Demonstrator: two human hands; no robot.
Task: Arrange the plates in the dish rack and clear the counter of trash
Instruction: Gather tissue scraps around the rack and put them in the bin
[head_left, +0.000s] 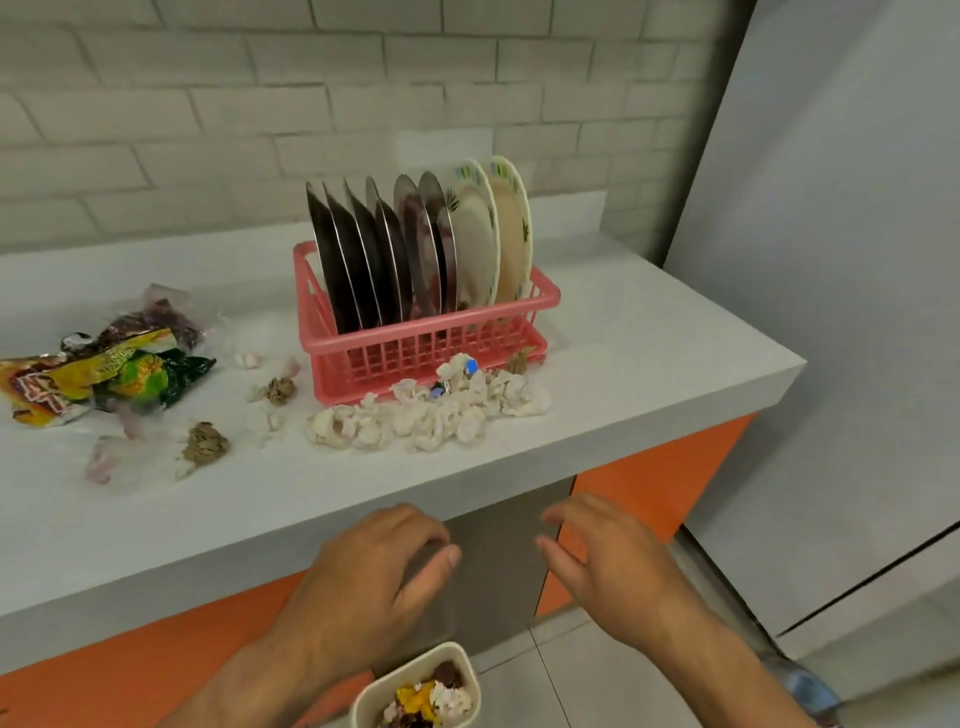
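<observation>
A pink dish rack (415, 358) stands on the white counter (649, 332), holding several steel plates (363, 260) and two patterned white plates (493, 234) upright on edge. Crumpled white paper bits (431, 415) lie heaped in front of the rack. Snack wrappers (104, 374) lie at the left, with brown clumps (205, 441) and small scraps nearby. My left hand (374, 571) and my right hand (608, 556) hover below the counter's front edge, fingers relaxed, holding nothing. A cream bin (415, 686) with trash in it sits on the floor beneath them.
A tall grey fridge (831, 312) stands at the right, close to the counter's end. Orange cabinet fronts (649, 478) run below the counter. A brick-pattern wall backs it. The floor is pale tile.
</observation>
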